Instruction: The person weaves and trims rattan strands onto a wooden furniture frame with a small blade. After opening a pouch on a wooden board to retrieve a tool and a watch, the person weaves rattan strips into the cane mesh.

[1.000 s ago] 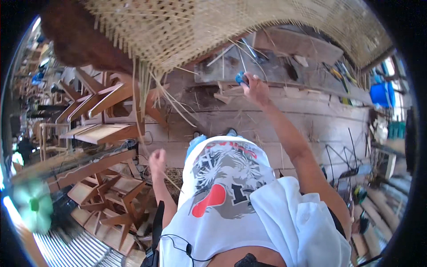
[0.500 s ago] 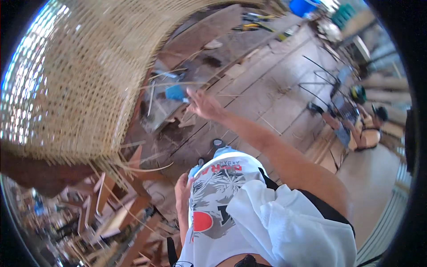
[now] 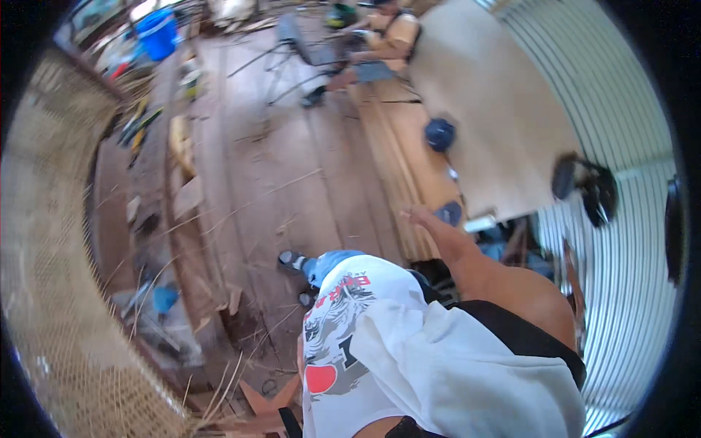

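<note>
My right hand point(image 3: 420, 217) is stretched out over the edge of a stack of light wooden boards point(image 3: 387, 153). Its fingers look extended, somewhat blurred, and I see nothing held in them. Close beside it lies a dark blue object point(image 3: 449, 213), too blurred to name. Farther up the boards sits a round dark blue object point(image 3: 439, 135). A white block-like piece point(image 3: 480, 223) is just right of the hand. My left hand is hidden behind my shirt. Along the left side stands a large woven cane panel point(image 3: 44, 255), with a small blue object point(image 3: 165, 299) on the low surface beside it.
A person point(image 3: 391, 40) sits at the far end near a metal-legged chair point(image 3: 296, 36). Hand tools point(image 3: 139, 128) and a blue bucket point(image 3: 157, 33) are at the far left. Cane strips point(image 3: 248, 204) litter the plank floor. A plywood sheet point(image 3: 496, 109) leads to a corrugated wall point(image 3: 642, 255).
My view has swung to the right. My right hand has left the small blue object by the woven panel and is now by the boards. My left hand has gone out of sight.
</note>
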A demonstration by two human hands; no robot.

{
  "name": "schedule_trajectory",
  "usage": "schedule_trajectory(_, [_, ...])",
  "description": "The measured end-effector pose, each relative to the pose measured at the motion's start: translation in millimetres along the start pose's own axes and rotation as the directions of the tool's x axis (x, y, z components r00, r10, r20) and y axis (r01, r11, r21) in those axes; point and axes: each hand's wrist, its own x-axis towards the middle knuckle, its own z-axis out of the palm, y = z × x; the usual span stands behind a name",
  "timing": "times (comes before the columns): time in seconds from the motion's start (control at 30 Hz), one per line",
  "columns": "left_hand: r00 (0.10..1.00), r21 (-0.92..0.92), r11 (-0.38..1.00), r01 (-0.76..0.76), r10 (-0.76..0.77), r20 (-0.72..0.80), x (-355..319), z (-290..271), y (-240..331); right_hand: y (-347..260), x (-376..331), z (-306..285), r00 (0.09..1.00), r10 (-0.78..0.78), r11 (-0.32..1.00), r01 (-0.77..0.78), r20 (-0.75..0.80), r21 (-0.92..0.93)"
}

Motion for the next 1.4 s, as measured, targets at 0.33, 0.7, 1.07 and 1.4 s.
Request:
schedule_trajectory(0.33, [0.979, 0.306, 0.93, -0.203, 0.189, 0.075, 98, -81, 160, -69, -196, 115, 0.758, 0.375, 0.423, -0.652, 0.534, 0.629])
schedule_trajectory(0.7, [0.927, 0.503, 0.788, -0.354, 0.226, 0.3, 133, -16, 325, -87, -94, 177, 0.906, 0.261, 0.627, -0.422, 0.334, 0.655])
schedule_trajectory(1.07, [0.823, 0.635, 0.57, -0.521, 0.139, 0.551, 222, 97, 489, -126, -61, 24, 0.839, 0.502, 0.34, -0.415, 0.21, 0.844])
schedule_trajectory(1.4, [0.781, 0.686, 0.446, -0.575, 0.047, 0.623, 278, 128, 593, -171, -85, 95, 0.602, 0.622, 0.132, -0.711, 0.501, 0.691])
